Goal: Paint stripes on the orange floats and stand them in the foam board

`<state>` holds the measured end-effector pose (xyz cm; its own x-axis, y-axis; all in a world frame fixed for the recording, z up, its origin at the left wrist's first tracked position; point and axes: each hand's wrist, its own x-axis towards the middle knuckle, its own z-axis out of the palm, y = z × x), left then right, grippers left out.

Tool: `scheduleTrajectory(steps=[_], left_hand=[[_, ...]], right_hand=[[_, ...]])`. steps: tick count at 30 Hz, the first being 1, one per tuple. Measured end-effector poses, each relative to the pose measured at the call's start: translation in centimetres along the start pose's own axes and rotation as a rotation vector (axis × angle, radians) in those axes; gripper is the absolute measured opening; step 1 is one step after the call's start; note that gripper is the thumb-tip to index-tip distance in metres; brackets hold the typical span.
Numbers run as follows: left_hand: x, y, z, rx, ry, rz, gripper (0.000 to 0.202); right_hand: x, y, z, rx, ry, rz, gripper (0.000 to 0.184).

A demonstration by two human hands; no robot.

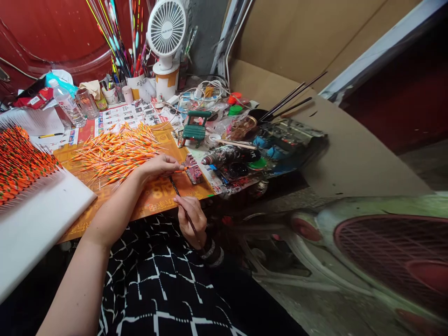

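In the head view, the person's left hand (161, 165) reaches over an orange board (150, 205) and pinches a small orange piece (184, 168) between thumb and fingertips. The piece points toward a maroon block (193, 169) near the board's right edge; whether it touches the block is hard to say. The right hand (192, 220), lower and nearer the body, grips a thin dark brush (190, 218) with bent fingers, its upper end leaning toward the left hand. A loose heap of similar orange pieces (117, 151) lies on the board behind the left forearm. At the left, rows of orange pieces with dark tips stand on a white foam slab (45, 219). Beyond the block sit a green chair-shaped stand (194, 132) and a paint-stained bottle (226, 157).
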<state>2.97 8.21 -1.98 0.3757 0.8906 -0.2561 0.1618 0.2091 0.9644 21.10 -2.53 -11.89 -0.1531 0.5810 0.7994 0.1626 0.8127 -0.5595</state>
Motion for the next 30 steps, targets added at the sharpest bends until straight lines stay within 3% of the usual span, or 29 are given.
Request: scheduleTrajectory(steps=[4,8,13,21,30], left_hand=[[-0.5,0.3,-0.4,-0.037,-0.046,-0.030,0.052],[-1.3,0.8,-1.1,-0.056,-0.072,-0.085,0.044],[-1.7,1.0,-1.3,-0.059,-0.081,-0.041,0.039],[-1.6,0.5,-0.9,-0.104,-0.041,-0.032,0.041],[-1.7,0.4,-0.6,-0.140,-0.020,-0.027,0.045]], right_hand=[[1.2,0.7,-1.6,-0.057,0.035,-0.014,0.041],[4.5,2.0,-3.8,-0.272,0.080,-0.115,0.038],[7.6,1.8,-5.4,-0.314,0.143,-0.158,0.037],[4.0,-0.5,-3.8,-0.101,0.050,-0.119,0.041],[1.7,-0.5,-2.2,-0.021,-0.011,-0.077,0.045]])
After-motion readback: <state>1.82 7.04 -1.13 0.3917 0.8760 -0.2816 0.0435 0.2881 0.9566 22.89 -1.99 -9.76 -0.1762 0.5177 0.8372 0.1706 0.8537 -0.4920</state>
